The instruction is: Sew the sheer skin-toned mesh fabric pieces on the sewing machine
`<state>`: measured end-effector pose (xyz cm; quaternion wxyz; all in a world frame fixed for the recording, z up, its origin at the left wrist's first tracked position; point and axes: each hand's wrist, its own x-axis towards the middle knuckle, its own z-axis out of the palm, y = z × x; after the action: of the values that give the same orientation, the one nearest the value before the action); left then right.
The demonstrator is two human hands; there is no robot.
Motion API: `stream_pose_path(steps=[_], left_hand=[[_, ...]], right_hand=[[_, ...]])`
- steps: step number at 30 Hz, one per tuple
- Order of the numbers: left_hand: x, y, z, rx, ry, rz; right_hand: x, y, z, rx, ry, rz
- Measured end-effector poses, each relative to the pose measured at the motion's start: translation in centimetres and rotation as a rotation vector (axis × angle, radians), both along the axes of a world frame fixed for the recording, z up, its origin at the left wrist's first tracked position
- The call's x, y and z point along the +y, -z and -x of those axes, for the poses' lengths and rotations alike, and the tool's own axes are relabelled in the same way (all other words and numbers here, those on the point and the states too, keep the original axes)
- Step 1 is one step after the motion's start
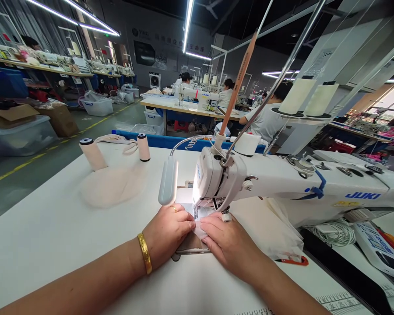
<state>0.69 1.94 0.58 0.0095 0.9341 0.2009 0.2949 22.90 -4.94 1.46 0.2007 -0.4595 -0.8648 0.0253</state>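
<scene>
Hands meet at the needle: the left hand lies flat with fingers together, pressing a small piece of pale fabric onto the table, while the right hand presses the same piece from the other side, fingers extended and close, fingertips almost touching those of the left. The fabric sits right under the head of the sewing machine, its far edge in the glare of the machine's light, so the needle and presser foot are hard to make out. A gold bangle circles the left wrist and a ring shows on one finger. To the left the tabletop lies broad and bare up to a round fabric piece and two thread cones, well apart from the hands. To the right the machine's arm closes that side, with more pale cloth bunched beneath it and an orange-handled tool half hidden at its edge. A lamp on a bent neck hangs just beyond the left hand. A printed ruler runs along the near table edge, cut off by the frame. Both forearms leave the picture at the bottom. Farther back, people sit at other machines, too small to tell what they hold.
</scene>
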Motion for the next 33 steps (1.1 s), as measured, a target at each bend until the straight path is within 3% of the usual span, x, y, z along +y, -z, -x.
stream_pose_path(steps=[6,13,17,21,27,30,33], left_hand=[[0.3,0.1,-0.1,0.014,-0.038,-0.011],[0.7,0.4,-0.2,0.017,-0.073,-0.002],[0.9,0.6,-0.1,0.0,-0.1,0.114],[1.3,0.6,-0.1,0.063,-0.209,0.242],[0.8,-0.3,-0.1,0.21,-0.325,0.096],[-0.2,-0.7,0.2,0.151,-0.272,0.033],[-1.5,-0.8,0.5,0.089,-0.113,0.105]], right_hand=[[0.2,0.2,0.0,0.007,0.037,0.06],[0.4,0.7,-0.1,-0.001,0.057,0.027],[0.5,0.9,-0.2,0.012,0.066,0.026],[0.5,0.9,-0.2,0.047,0.043,0.016],[0.2,0.5,-0.1,0.092,-0.009,-0.062],[0.0,0.4,-0.1,0.127,-0.079,-0.105],[0.0,0.3,0.1,0.139,-0.145,-0.163]])
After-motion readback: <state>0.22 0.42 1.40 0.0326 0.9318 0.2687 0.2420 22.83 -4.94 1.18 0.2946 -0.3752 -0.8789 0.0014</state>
